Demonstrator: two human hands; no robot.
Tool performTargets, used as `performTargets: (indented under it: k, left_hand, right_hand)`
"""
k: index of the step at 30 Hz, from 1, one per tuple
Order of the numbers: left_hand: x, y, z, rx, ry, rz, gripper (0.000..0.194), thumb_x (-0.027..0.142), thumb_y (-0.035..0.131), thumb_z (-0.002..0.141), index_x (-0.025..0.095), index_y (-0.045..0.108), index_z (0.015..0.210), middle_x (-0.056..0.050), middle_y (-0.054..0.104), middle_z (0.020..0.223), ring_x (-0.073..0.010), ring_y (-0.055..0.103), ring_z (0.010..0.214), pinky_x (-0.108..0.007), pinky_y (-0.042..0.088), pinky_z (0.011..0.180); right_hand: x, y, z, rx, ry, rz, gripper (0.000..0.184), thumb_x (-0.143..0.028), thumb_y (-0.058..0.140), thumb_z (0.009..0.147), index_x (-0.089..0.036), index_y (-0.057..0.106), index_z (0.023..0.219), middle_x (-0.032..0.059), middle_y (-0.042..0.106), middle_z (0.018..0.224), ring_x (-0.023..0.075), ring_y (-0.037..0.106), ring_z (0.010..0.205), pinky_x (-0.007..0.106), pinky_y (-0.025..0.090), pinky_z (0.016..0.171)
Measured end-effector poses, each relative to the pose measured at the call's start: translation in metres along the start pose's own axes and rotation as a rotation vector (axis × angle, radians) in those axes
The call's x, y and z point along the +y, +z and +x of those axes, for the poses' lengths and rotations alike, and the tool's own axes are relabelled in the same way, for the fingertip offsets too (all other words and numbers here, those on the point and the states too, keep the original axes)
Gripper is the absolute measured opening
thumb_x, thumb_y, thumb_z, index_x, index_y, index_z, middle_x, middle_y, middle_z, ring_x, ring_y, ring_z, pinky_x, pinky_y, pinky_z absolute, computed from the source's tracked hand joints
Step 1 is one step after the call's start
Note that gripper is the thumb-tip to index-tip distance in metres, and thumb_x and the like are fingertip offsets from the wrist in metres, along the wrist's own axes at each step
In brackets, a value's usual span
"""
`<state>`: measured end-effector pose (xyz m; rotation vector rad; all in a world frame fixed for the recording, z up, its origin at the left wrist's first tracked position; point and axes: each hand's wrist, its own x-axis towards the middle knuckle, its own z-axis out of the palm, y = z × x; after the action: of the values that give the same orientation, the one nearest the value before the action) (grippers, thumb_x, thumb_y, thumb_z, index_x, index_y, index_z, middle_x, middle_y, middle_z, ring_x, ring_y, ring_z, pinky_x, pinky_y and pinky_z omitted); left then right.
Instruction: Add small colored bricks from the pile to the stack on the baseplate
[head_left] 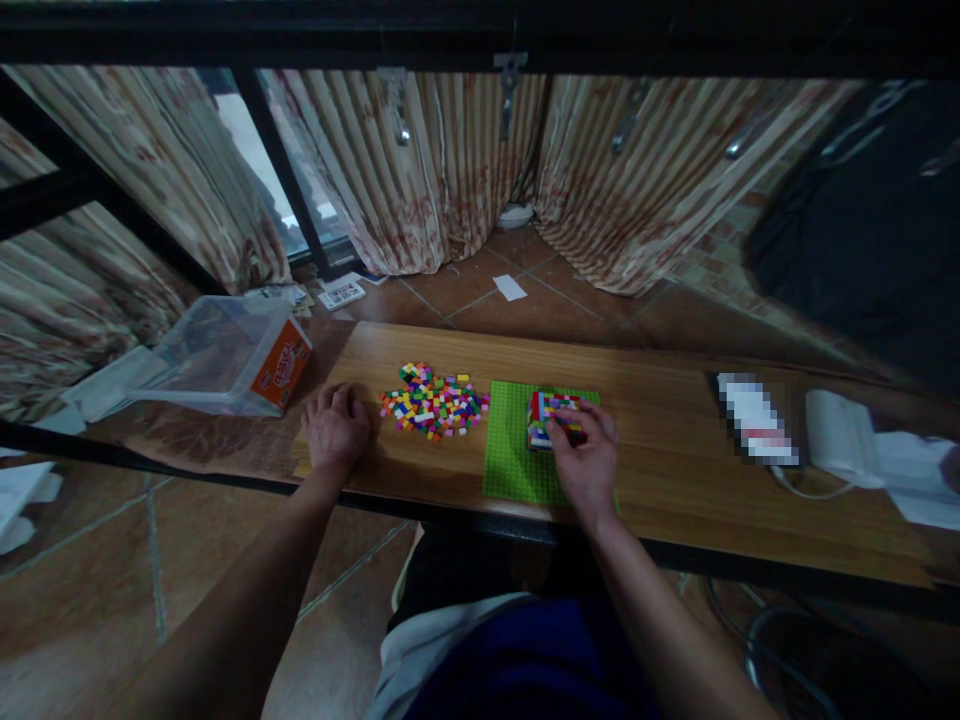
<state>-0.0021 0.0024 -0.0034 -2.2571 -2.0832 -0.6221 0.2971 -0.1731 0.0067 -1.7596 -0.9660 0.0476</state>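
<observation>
A loose pile of small coloured toy bricks (pixel 435 405) lies on the wooden table. To the left of it, my left hand (pixel 335 428) rests palm down on the tabletop, fingers slightly bent and holding nothing. A green studded baseplate (pixel 510 460) lies to the right of the pile. On it stands a low, multicoloured toy brick structure (pixel 538 420), with red and light blue along its top. My right hand (pixel 589 455) reaches over its right side, thumb and fingers closed on it. Those fingers hide part of the structure, and any single brick between them cannot be made out.
A clear plastic box (pixel 217 350) with an orange label stands at the table's left end. Toward the right lie a pixelated phone-like object (pixel 757 420), a white device (pixel 840 440) with a cable, and white paper (pixel 926 475). Metal clips (pixel 512 95) hang from a dark bar above.
</observation>
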Motion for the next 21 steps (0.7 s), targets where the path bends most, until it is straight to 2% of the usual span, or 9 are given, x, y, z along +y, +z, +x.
performTargets:
  k: [9, 16, 21]
  left_hand:
    - [0.0004, -0.0007, -0.0004, -0.016, -0.016, -0.005, 0.040, 0.029, 0.045, 0.090, 0.018, 0.060, 0.125, -0.012, 0.058, 0.132, -0.0335, 0.047, 0.123, -0.048, 0.035, 0.106]
    - [0.0025, -0.0027, -0.0018, -0.019, -0.009, -0.003, 0.041, 0.029, 0.044, 0.090, 0.016, 0.060, 0.125, -0.013, 0.058, 0.131, -0.0329, 0.047, 0.122, -0.048, 0.035, 0.105]
    - [0.0021, -0.0022, -0.0024, -0.020, -0.029, -0.001, 0.041, 0.028, 0.044, 0.090, 0.017, 0.060, 0.126, -0.013, 0.058, 0.132, -0.0332, 0.048, 0.122, -0.048, 0.036, 0.104]
  right_hand:
    - [0.0064, 0.0030, -0.0021, 0.013, 0.022, 0.036, 0.020, -0.038, 0.067, 0.078, -0.021, 0.073, 0.087, 0.0082, 0.056, 0.118, 0.0239, 0.053, 0.115, 0.045, 0.040, 0.102]
    - [0.0064, 0.0035, -0.0042, 0.013, -0.022, 0.029, 0.020, -0.038, 0.065, 0.080, -0.020, 0.072, 0.085, 0.0084, 0.056, 0.118, 0.0235, 0.053, 0.116, 0.045, 0.038, 0.103]
    - [0.0045, -0.0051, -0.0028, -0.029, -0.085, -0.058, 0.022, -0.040, 0.063, 0.082, -0.022, 0.072, 0.090, 0.0090, 0.058, 0.118, 0.0247, 0.053, 0.116, 0.047, 0.039, 0.101]
